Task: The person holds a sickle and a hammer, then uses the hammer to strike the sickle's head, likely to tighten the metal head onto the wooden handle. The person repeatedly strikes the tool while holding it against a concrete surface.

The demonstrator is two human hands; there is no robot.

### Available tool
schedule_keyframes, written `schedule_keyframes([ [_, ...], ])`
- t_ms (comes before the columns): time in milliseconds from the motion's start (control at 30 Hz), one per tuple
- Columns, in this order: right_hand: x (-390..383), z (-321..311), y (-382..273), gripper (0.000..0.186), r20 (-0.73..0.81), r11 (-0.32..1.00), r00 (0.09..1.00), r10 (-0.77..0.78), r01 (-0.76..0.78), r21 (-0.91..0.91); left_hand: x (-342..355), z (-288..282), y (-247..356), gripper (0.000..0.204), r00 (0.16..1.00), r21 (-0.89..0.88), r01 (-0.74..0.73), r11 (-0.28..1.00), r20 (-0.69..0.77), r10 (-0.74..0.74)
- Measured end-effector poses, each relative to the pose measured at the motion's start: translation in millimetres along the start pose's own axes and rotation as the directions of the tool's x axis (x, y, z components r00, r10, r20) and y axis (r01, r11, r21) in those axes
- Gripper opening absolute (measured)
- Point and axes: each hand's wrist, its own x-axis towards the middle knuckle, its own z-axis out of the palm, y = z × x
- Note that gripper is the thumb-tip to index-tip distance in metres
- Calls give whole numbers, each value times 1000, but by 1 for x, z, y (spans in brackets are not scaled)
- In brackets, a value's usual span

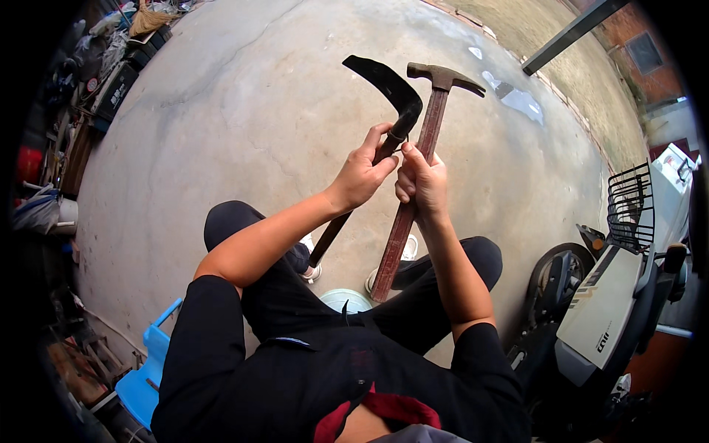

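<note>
In front of my body I hold a sickle (385, 83) and a claw hammer (442, 77) side by side, both upright with their heads pointing away from me. The fingers of my left hand (360, 176) are closed round the sickle's dark wooden handle, just under its curved black blade. My right hand (426, 183) is wrapped round the hammer's worn reddish handle (394, 249), whose lower end points back toward my lap. My right thumb comes close to the sickle's neck, where a thin dark strand shows; contact there I cannot tell.
Below my lap shows a pale rounded thing (345, 300). A blue plastic chair (146, 376) stands at the lower left. Piled clutter and a dark box (117, 94) line the left side. A scooter (602, 303) with a black wire basket (630, 205) is parked at the right.
</note>
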Motion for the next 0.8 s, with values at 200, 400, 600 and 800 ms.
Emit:
schedule_keyframes([
  [200,-2,2,9,19,13,999,1000,6,-6,-40,-4,3,1,43,987,-65,161,985,26,-159],
  [400,8,-2,15,18,13,991,991,-134,134,-21,1,1,4,38,959,-307,281,909,120,-256],
  [600,12,-8,5,11,-12,983,997,-77,74,-167,5,-5,5,40,937,-232,334,914,186,-295],
  [800,14,-15,5,7,65,897,967,246,-253,361,14,-3,-28,48,955,334,-285,899,13,298],
])
